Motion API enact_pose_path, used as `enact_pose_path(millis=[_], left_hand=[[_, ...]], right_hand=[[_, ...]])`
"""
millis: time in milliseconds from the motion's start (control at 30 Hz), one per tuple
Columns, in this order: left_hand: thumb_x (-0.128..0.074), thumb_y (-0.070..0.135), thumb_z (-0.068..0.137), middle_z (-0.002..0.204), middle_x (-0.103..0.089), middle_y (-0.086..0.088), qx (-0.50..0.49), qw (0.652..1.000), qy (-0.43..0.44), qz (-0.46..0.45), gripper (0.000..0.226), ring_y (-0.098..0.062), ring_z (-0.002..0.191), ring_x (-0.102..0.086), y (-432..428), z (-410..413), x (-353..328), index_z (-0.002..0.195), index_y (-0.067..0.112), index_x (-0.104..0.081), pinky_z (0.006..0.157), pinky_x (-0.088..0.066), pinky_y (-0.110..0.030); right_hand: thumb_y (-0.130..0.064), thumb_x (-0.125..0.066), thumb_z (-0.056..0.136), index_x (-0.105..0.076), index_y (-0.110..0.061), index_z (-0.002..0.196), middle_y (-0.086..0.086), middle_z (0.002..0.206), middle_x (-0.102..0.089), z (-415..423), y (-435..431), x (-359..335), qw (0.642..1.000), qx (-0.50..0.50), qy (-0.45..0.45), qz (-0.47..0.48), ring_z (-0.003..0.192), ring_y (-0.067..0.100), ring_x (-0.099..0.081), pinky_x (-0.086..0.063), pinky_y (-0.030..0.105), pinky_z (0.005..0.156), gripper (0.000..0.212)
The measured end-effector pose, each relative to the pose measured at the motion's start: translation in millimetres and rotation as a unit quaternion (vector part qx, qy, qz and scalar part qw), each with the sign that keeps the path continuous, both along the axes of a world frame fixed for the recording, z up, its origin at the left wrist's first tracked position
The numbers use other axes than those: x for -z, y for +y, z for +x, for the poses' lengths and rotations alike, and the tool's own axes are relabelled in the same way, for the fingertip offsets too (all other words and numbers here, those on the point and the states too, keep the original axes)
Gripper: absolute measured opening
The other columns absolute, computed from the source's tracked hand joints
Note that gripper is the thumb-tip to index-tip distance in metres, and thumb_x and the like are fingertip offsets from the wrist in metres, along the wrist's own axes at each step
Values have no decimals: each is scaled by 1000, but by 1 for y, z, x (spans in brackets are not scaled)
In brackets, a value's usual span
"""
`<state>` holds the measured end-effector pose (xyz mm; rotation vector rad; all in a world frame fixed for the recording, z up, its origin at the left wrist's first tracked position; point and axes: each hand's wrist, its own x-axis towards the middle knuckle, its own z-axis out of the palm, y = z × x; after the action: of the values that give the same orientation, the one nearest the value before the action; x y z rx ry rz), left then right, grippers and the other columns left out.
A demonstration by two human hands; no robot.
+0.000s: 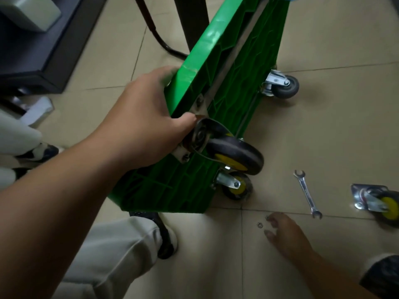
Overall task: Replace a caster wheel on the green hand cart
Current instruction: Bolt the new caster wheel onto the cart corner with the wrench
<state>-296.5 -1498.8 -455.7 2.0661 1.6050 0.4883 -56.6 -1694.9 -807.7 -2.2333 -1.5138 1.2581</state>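
Observation:
The green hand cart (pixel 194 180) stands tipped on its side, its ribbed underside facing me. My left hand (pixel 142 124) grips the cart's upper edge, thumb pressing the metal plate of a black-and-yellow caster wheel (pixel 235 154) against the underside. A second yellow caster (pixel 235 185) sits mounted below it, and a grey caster (pixel 281 86) is mounted farther back. My right hand (pixel 285 234) hovers low over the floor with fingers spread, fingertips at small washers (pixel 259 225). A silver wrench (pixel 307 194) lies on the tiles. A loose caster (pixel 377 200) lies at the right edge.
My shoe (pixel 164 234) and light trouser leg are under the cart's near corner. A dark cabinet base (pixel 43 61) stands at the upper left, a black chair or table leg (pixel 194 22) behind the cart. Beige floor tiles (pixel 345 130) stretch to the right.

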Motion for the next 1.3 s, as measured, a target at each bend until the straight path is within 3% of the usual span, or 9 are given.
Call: enact_pose_path(millis=[133,267,400,600,733,933,1033,1167,1300], left_hand=[[-72,27,84,94,-71,18,5,1000,-8,-4,52,9,77,-69,-1,-1,1,134,37,-61,61,-56,-11],[-73,24,86,96,-68,24,5,1000,-7,5,54,15,82,-68,-1,-2,3,136,36,-61,60,-50,-3],[-73,27,86,99,-66,27,12,1000,0,11,53,21,88,-63,-1,-2,2,137,36,-61,63,-45,2],[-72,22,84,89,-64,27,10,1000,1,12,52,23,82,-62,-3,1,1,133,36,-63,58,-42,3],[-71,23,84,95,-67,24,11,1000,4,8,54,18,85,-65,-3,1,0,136,35,-62,58,-44,1],[-69,28,82,91,-66,22,2,1000,7,5,54,17,79,-65,-4,3,0,135,34,-61,53,-44,0],[-71,32,83,95,-69,18,1,1000,7,-2,56,8,76,-68,-2,4,1,137,34,-60,54,-49,-6],[-63,41,72,103,-73,11,-5,1000,-1,-4,63,-4,85,-72,-3,3,0,135,34,-61,77,-62,-34],[-62,42,70,109,-74,1,-8,1000,-3,-12,66,-22,100,-72,-5,6,-2,135,31,-61,88,-60,-44]], right_hand=[[-8,-79,84,-63,-5,126,14,122,-62,-9,-4,21,1000,-18,7,-20,112,29,-65,-51,38,95,44],[1,-78,78,-59,-11,104,9,105,-57,-6,-6,26,997,74,-9,39,93,33,-62,-54,47,79,34],[-1,-76,80,-56,-10,99,10,101,-54,6,0,25,991,123,-45,33,92,35,-58,-52,47,78,29],[2,-71,84,-60,-3,91,16,90,-61,10,6,27,993,106,-41,25,86,36,-58,-48,43,76,15],[-1,-70,81,-57,-11,92,11,91,-63,5,7,24,992,116,-38,24,85,34,-61,-52,43,75,19],[-3,-72,79,-64,-11,86,8,93,-55,8,6,17,993,79,-72,40,83,36,-60,-50,41,71,13],[-6,-74,81,-66,-12,83,6,90,-56,8,16,3,991,92,-61,70,78,32,-62,-51,40,71,11],[-3,-81,80,-73,-10,89,3,91,-64,8,52,-47,977,98,-23,187,73,13,-60,-47,30,71,14],[-11,-82,79,-71,-21,88,-8,85,-60,16,86,-133,953,10,-58,297,74,14,-59,-53,36,67,17]])
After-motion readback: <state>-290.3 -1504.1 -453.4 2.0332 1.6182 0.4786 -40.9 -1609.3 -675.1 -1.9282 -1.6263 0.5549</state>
